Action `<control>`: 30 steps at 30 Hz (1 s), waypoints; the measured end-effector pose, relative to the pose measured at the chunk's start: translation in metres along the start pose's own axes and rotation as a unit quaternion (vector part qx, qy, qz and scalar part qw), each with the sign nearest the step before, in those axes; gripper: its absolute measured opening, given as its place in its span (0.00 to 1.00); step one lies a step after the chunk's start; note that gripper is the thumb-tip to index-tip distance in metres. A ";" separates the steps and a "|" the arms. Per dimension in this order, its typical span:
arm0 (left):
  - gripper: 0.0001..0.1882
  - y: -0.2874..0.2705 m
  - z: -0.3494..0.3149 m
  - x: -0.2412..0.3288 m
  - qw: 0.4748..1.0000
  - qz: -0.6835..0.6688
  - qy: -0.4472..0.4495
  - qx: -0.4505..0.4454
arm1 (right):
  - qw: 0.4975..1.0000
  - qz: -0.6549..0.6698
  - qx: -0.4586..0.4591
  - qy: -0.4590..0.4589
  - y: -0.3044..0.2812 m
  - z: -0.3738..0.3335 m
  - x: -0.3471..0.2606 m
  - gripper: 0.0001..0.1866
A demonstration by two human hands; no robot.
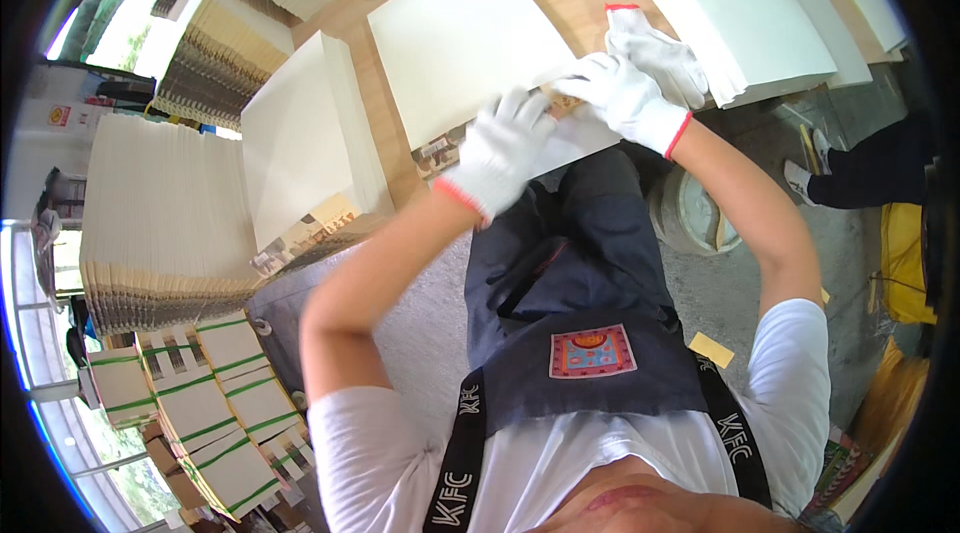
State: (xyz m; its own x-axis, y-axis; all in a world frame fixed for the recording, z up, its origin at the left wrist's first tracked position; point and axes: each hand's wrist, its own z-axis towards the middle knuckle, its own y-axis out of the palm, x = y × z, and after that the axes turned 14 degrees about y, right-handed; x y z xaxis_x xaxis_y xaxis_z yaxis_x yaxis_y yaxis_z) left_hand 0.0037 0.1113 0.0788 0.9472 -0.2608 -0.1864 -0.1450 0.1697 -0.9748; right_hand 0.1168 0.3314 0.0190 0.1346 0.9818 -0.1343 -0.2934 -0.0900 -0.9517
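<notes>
A large white sheet [470, 43] lies on the wooden table in front of me, with a printed picture strip [437, 151] along its near edge. A white flap [575, 145] reaches past the table edge toward my lap. My left hand [503, 143], in a white knit glove with a red cuff, is over the strip, its fingers stretched out and slightly blurred. My right hand [622, 98], gloved alike, has its fingers extended at the sheet's near right corner. Its palm hides part of the flap. Beside it lies a spare white glove [655, 53] with a red cuff.
White sheets are stacked at right [735, 13] and left [300, 133]. Thick stacks [165, 213] stand farther left, above green-strapped bundles [215, 373]. A round pale bucket [690, 213] stands on the floor by my leg. Another person's legs [870, 173] show at right.
</notes>
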 end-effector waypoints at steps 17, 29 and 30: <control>0.10 0.057 -0.051 -0.004 0.034 -0.651 -0.495 0.575 | 0.881 0.402 -0.182 0.172 -0.046 0.041 0.016 0.23; 0.16 -0.015 -0.078 0.013 0.182 -0.629 -0.501 0.566 | 0.580 0.719 -0.264 0.277 -0.002 0.101 -0.002 0.22; 0.16 -0.021 -0.085 0.017 0.212 -0.631 -0.496 0.557 | 0.585 0.732 -0.224 0.268 0.005 0.096 0.007 0.22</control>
State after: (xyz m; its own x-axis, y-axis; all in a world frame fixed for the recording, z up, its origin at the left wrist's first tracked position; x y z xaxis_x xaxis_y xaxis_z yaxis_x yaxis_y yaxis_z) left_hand -0.0014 0.0227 0.0858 -0.2953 -0.5328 0.7930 0.0377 0.8229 0.5669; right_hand 0.0255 0.3543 0.0394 0.3626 -0.3859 -0.8483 -0.2045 -0.9210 0.3316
